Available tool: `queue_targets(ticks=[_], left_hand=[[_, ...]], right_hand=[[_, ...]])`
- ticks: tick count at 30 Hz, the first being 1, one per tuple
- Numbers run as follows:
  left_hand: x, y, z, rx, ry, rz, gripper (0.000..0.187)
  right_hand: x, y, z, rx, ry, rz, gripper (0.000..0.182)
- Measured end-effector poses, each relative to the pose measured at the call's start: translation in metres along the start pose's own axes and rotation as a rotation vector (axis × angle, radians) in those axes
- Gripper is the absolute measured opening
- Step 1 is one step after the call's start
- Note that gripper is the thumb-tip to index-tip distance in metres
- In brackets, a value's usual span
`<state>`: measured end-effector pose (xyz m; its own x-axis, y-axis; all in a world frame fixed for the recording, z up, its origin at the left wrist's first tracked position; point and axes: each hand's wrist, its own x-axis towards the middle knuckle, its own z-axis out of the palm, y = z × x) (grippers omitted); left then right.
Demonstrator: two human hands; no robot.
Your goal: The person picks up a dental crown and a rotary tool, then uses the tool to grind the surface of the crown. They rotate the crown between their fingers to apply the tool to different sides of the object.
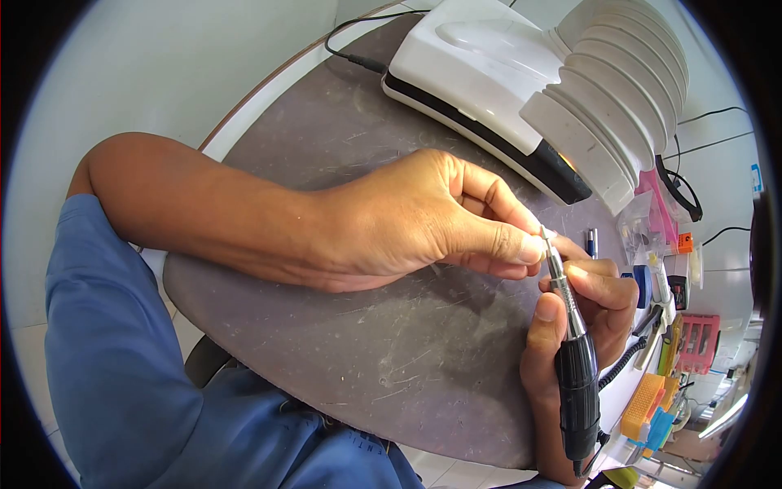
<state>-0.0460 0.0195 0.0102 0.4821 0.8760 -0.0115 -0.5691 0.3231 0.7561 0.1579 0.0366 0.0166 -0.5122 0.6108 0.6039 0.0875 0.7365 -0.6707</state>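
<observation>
Here's the rotary handpiece (573,350), front and centre at the right edge of the round grey table (383,359), and its long axis runs close to vertical in this view, leaning just a touch leftward at the top. The fat black grip end sits low, down near the bottom of the picture, and the slim silver nose climbs up and away to a fine tip that points toward the far side of the table. The right hand (582,326) is wrapped around it, fingers curled over the silver collar on one side and the thumb pressed flat along the other, a firm clasp about the middle of the tool. The left hand (407,216) reaches in across the table from the left, forearm laid low over the scratched top, and its thumb and forefinger are pinched together right at the tool's tip; what sits between those fingertips is too small to make out. A coiled black cord (623,359) trails off just beside the grip. Beyond the hands stands a white machine with a ribbed bellows hood (562,90), its black cable (358,33) looping off behind. Off to the right, a clutter of small coloured tools (668,326) crowds the table's edge.
</observation>
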Motion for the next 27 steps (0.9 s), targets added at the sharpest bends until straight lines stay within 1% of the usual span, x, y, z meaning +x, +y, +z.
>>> queue_targets(ticks=[4,6,9,12,19,21,25,27], left_hand=[[0.0007,-0.0002,-0.0001,0.005,-0.002,0.003,0.014],[0.0002,0.0006,0.0006,-0.007,-0.002,0.001,0.015],[0.0,0.003,0.0033,0.002,0.04,-0.032,0.016],[-0.0002,0.003,0.002,0.0,0.006,-0.014,0.018],[-0.0001,0.0024,0.0024,-0.002,0.007,-0.026,0.018],[0.0001,0.0022,0.0022,0.002,0.026,-0.034,0.018],[0.0006,0.0023,0.0012,-0.01,0.004,-0.033,0.018],[0.0014,0.0016,0.0009,-0.018,0.023,-0.035,0.017]], right_hand=[[0.0005,-0.0018,-0.0017,-0.008,-0.035,-0.003,0.033],[-0.0008,0.0024,-0.0003,0.055,0.012,-0.012,0.033],[-0.0001,0.002,0.0001,0.033,0.013,-0.006,0.033],[0.0019,-0.0017,-0.0006,0.02,-0.019,-0.018,0.032],[0.0012,0.0005,-0.0003,0.038,-0.005,-0.032,0.031],[0.0015,-0.0006,-0.0011,-0.009,-0.004,0.018,0.031],[0.0005,-0.0003,0.0,0.034,-0.004,-0.01,0.032],[0.0009,0.0007,-0.0015,-0.035,0.0,0.009,0.032]])
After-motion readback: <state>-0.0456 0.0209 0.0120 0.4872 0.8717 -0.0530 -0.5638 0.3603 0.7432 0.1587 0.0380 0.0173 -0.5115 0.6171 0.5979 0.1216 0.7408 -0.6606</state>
